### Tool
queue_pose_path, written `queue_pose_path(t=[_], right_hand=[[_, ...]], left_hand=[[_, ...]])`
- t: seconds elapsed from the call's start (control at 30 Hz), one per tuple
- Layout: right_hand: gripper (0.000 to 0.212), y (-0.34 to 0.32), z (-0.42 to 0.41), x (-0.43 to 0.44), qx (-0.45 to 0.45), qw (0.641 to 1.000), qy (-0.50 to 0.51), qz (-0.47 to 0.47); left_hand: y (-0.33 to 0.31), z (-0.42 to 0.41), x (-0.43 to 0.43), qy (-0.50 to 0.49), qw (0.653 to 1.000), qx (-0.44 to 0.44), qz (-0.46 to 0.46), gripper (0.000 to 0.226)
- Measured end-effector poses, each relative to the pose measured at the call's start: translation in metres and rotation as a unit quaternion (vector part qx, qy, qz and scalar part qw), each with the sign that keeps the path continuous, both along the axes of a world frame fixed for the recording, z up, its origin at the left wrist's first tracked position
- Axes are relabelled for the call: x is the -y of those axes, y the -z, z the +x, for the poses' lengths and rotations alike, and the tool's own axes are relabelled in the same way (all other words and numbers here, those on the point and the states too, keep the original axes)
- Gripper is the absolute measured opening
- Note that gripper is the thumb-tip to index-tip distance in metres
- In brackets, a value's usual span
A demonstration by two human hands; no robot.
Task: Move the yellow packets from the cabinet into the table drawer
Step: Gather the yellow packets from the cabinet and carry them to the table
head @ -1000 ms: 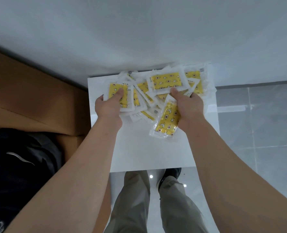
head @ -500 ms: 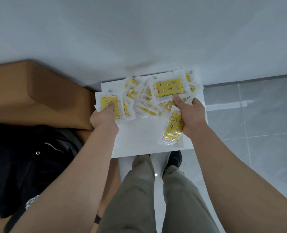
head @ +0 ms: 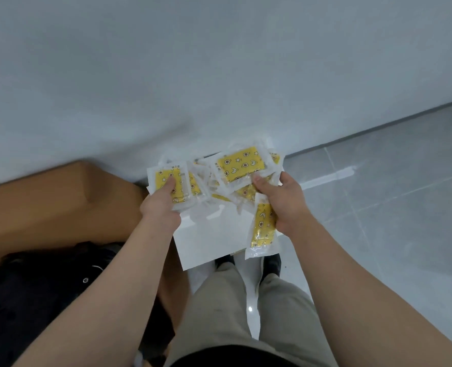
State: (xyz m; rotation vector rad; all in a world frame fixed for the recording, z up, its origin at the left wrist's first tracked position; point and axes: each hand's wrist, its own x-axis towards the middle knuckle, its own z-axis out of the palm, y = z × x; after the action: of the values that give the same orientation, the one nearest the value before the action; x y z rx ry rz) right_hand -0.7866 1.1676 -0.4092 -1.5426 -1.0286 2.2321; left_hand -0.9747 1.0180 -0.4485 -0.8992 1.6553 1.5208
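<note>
**Both grips clamped on the packet heap**

Both bare forearms reach forward and down, wrists nearly level, converging on a heap of yellow packets [head: 219, 186]. The left grip [head: 161, 205] pinches the heap's left side: its thumb lies flat on top of a packet [head: 178, 181] while the fingers tuck underneath, out of sight. The right grip [head: 283, 205] holds the right side, its thumb pressing the near edge of the top packet [head: 242, 165] and its fingers curled round the bundle. 1 more packet, the hanging packet [head: 263, 231], dangles from that palm, long side downward.

Each packet is a flat rectangle of clear, crinkly, glossy film with white sealed edges around a yellow insert printed with small stars, moons and round faces. They overlap loosely at mixed angles.

The heap sits over the far end of a smooth white surface [head: 209, 245] against a pale wall [head: 219, 75]; whether it rests there or is lifted, I cannot tell. A matte brown box [head: 47, 202] stands to the left, with dark cloth [head: 34, 300] nearer. Glossy grey floor [head: 391, 194] tiles lie to the right.
</note>
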Motion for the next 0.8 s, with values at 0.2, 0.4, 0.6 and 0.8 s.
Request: queue_pose_path(t=[0.2, 0.4, 0.6, 0.8], right_hand=[[0.030, -0.044, 0.020, 0.005, -0.038, 0.998, 0.047, 0.018], [0.035, -0.091, 0.067, 0.005, -0.083, 0.989, 0.115, 0.032], [0.037, -0.129, 0.140, 0.007, -0.102, 0.974, 0.188, 0.072], [0.042, -0.152, 0.247, 0.020, -0.118, 0.949, 0.271, 0.113]], left_hand=[[-0.021, 0.000, -0.026, 0.055, 0.998, 0.018, 0.012, 0.052], [-0.062, 0.043, -0.067, 0.145, 0.989, 0.012, 0.021, 0.051], [-0.088, 0.136, -0.110, 0.298, 0.954, 0.016, 0.025, 0.036], [-0.106, 0.254, -0.131, 0.435, 0.895, 0.083, 0.059, 0.022]])
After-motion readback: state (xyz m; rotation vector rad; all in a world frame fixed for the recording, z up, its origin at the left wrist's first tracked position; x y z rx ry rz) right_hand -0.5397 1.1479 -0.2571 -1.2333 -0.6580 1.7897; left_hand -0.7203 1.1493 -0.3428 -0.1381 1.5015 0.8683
